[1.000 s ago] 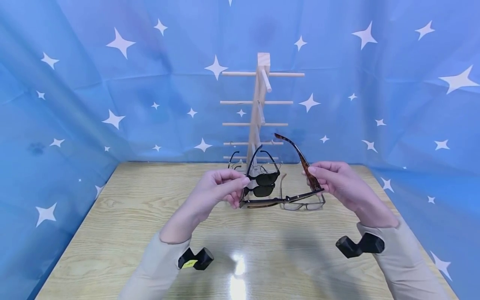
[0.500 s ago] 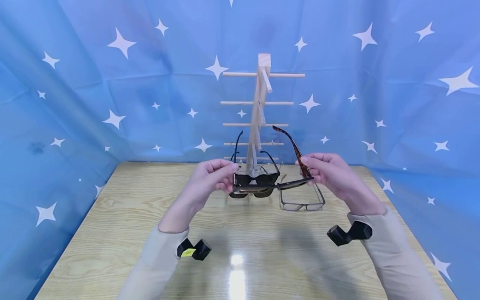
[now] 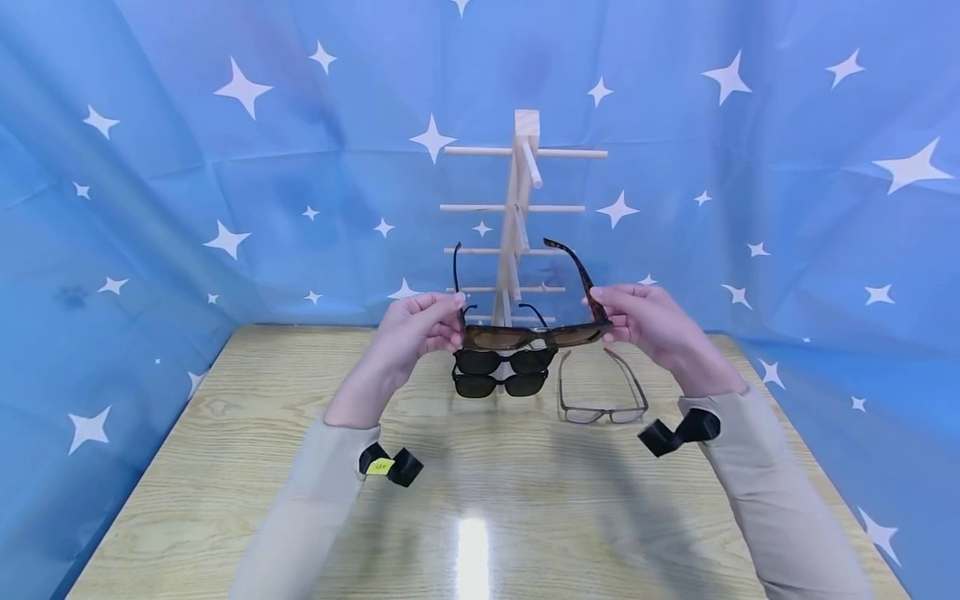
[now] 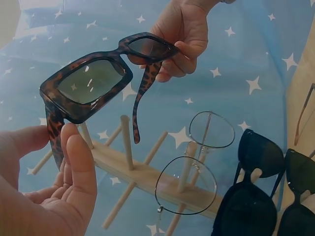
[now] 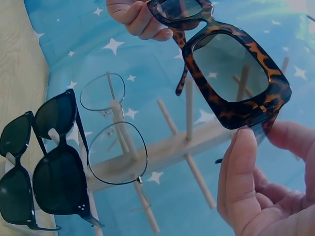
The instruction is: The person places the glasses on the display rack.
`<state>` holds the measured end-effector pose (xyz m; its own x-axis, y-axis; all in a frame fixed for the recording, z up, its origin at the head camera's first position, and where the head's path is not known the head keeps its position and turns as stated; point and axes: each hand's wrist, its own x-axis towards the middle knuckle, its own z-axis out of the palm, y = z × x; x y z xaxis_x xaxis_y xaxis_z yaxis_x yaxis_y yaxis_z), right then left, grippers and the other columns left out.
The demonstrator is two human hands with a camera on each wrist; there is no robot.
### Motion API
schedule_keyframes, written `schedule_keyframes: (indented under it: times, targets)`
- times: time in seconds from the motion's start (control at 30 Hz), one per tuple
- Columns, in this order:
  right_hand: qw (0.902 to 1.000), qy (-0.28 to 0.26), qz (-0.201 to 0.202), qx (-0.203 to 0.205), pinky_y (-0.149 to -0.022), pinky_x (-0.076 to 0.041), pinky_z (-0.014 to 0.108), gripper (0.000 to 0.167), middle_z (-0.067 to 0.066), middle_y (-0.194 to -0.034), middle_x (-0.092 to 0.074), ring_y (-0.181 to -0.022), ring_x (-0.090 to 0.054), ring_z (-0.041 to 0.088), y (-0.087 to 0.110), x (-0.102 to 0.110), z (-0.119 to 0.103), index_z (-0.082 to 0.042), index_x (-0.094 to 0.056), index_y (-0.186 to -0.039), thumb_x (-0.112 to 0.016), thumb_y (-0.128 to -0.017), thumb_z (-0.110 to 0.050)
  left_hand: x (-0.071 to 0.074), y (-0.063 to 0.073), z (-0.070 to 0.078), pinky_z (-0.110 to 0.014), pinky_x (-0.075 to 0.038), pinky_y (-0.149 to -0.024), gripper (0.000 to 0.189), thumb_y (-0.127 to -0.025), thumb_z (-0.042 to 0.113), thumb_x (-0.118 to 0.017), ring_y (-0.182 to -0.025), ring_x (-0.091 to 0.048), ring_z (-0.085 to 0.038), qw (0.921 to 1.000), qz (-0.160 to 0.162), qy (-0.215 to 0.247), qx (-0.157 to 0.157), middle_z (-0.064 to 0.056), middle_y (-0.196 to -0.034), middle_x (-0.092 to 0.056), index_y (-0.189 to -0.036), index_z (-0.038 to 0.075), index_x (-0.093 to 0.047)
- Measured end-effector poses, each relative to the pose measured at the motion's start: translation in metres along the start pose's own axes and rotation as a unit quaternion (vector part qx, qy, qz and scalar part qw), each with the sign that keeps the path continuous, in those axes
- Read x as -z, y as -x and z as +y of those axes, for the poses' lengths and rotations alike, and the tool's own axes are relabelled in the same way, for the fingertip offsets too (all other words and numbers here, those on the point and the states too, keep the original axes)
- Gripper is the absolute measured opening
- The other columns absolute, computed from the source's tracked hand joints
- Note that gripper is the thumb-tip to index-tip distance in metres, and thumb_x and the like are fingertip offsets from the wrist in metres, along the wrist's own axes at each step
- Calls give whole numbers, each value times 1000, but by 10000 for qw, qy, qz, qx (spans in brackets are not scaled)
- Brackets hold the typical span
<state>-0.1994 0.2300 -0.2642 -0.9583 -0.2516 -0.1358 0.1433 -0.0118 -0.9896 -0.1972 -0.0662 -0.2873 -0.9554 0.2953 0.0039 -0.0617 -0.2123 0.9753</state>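
Tortoiseshell sunglasses (image 3: 501,337) with thick angular frames are held up between both hands, temples unfolded and pointing toward the wooden rack (image 3: 512,225). My left hand (image 3: 422,327) pinches one temple near its hinge between thumb and fingers. The other temple is pinched the same way by my right hand (image 3: 645,321). In the left wrist view the tinted lenses of the sunglasses (image 4: 91,81) face the camera, above the rack's pegs. Behind them, thin round wire-rimmed eyeglasses (image 4: 186,184) hang on the rack, with two pairs of black sunglasses (image 5: 60,172) below.
Grey rectangular eyeglasses (image 3: 603,415) lie with temples unfolded on the wooden table (image 3: 300,500), right of the rack. The rack's upper crossbars (image 3: 562,153) stick out to both sides. A blue curtain with white stars (image 3: 337,167) hangs behind and around the table.
Both hands have raised the tortoiseshell sunglasses and moved them left and toward the rack, levelling them. The black sunglasses and the grey eyeglasses now show more fully beneath.
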Motion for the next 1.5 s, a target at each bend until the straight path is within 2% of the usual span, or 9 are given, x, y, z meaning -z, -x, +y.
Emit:
schedule_keyframes:
  times: [0.17,0.37,0.47,0.67,0.83,1.1,1.5]
  targets:
    - [10000,-64,-23,-4,-53,-51,19,16,3,-71,-61,-57,-57,9,-12,1,-5,-9,-72,-85,-60,-93,-16,2,-12,6,-19,-49,-54,17,-93,17,-59,-54,-56,-11,9998,80,160,129,-1,-65,-58,-78,9,-62]
    - [9996,-126,75,-220,-54,-52,20,15,3,-71,-63,-56,-59,11,-28,4,-11,-9,-71,-86,-61,-92,-19,5,-28,10,-19,-49,-53,21,-93,18,-59,-52,-55,-11,9987,125,426,261,-1,-63,-57,-74,8,-61]
    - [9993,-224,104,-288,-54,-52,20,16,4,-71,-62,-55,-58,11,-35,3,-15,-8,-70,-87,-61,-92,-20,7,-35,11,-19,-49,-52,19,-92,19,-60,-50,-54,-11,9975,181,584,347,0,-62,-56,-79,5,-60]
    - [9992,-218,257,-220,-53,-51,19,17,3,-68,-60,-52,-56,10,-47,-1,-17,-7,-69,-86,-63,-91,-22,11,-46,11,-18,-48,-49,19,-91,23,-62,-48,-52,-10,9933,545,892,494,-1,-63,-55,-84,6,-62]
    - [9993,-306,158,-173,-53,-52,18,16,2,-67,-60,-52,-57,9,-52,-2,-16,-7,-70,-87,-66,-89,-23,12,-50,7,-17,-47,-48,18,-90,24,-65,-49,-51,-10,9901,767,1068,499,-1,-62,-56,-84,7,-64]
    - [9972,-496,358,-431,-52,-52,19,17,2,-64,-60,-50,-58,10,-59,-1,-10,-7,-71,-83,-63,-91,-20,13,-53,1,-16,-47,-49,16,-90,23,-65,-50,-52,-9,9890,838,1107,516,0,-62,-57,-86,7,-65]
    - [9967,-547,361,-481,-51,-52,20,18,3,-65,-62,-51,-58,10,-64,-1,-3,-8,-71,-84,-60,-92,-20,18,-57,-7,-18,-49,-49,22,-90,25,-64,-50,-53,-10,9887,870,1027,662,0,-65,-55,-95,4,-63]
